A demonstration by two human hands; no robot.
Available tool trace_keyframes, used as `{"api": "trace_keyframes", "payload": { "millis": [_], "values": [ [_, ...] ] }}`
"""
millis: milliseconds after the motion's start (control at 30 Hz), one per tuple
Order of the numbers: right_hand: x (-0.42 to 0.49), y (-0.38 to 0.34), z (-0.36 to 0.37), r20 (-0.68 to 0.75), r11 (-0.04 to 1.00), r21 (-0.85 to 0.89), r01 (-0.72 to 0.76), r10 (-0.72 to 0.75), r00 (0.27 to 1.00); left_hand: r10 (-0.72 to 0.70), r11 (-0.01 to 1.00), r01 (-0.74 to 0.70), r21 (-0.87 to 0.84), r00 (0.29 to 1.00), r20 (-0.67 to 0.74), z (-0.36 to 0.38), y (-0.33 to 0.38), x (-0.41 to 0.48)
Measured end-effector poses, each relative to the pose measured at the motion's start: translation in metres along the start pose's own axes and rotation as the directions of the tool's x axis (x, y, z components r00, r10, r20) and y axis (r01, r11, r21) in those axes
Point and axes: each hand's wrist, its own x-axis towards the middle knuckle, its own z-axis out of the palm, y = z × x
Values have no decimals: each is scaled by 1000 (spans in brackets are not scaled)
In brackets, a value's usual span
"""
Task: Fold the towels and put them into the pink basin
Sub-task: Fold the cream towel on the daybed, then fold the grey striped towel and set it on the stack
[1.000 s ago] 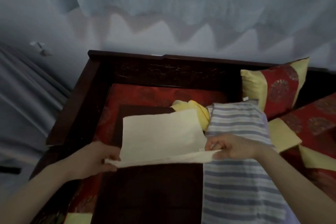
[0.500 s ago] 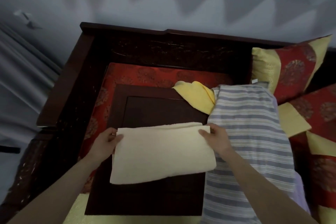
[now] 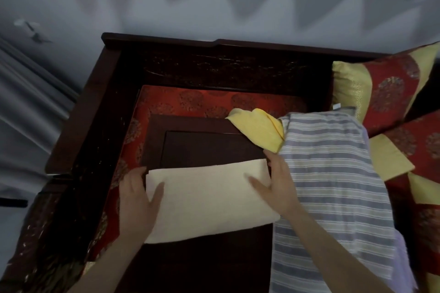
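Both hands clamp the cream towel (image 3: 209, 200): left hand (image 3: 138, 195) on the left short end, right hand (image 3: 276, 185) on the right one, each with thumb flat on top and fingers wrapped over the edge. Towel lies folded into a rectangle on the dark wooden table (image 3: 209, 147). Looks mid-fold: probably one more halving, end to end, then transfer. Yellow towel (image 3: 259, 128) and striped towel (image 3: 328, 185) sit just right of it, not yet folded. Pink basin isn't in view, so the next move needs it located first
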Motion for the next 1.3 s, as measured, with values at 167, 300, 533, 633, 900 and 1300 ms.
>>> {"api": "trace_keyframes", "payload": {
  "millis": [167,300,533,633,900,1300],
  "values": [
    [-43,1,15,460,900,-295,319,-159,874,223,875,-366,317,886,407,27,-16,-55],
    [-26,-13,47,427,901,-318,296,-143,893,157,858,-325,399,904,399,27,-37,-25],
    [5,-38,58,384,942,-282,184,-66,921,169,764,-427,484,856,489,23,-52,37],
    [-2,-37,45,353,959,-243,146,-53,934,259,777,-474,415,841,475,26,-32,51],
    [8,79,-113,-405,974,35,-226,220,888,251,938,-96,-334,851,461,121,174,4],
    [-4,190,-178,-43,548,93,-832,837,546,-189,517,772,-370,524,830,175,266,8]
  ]
}}
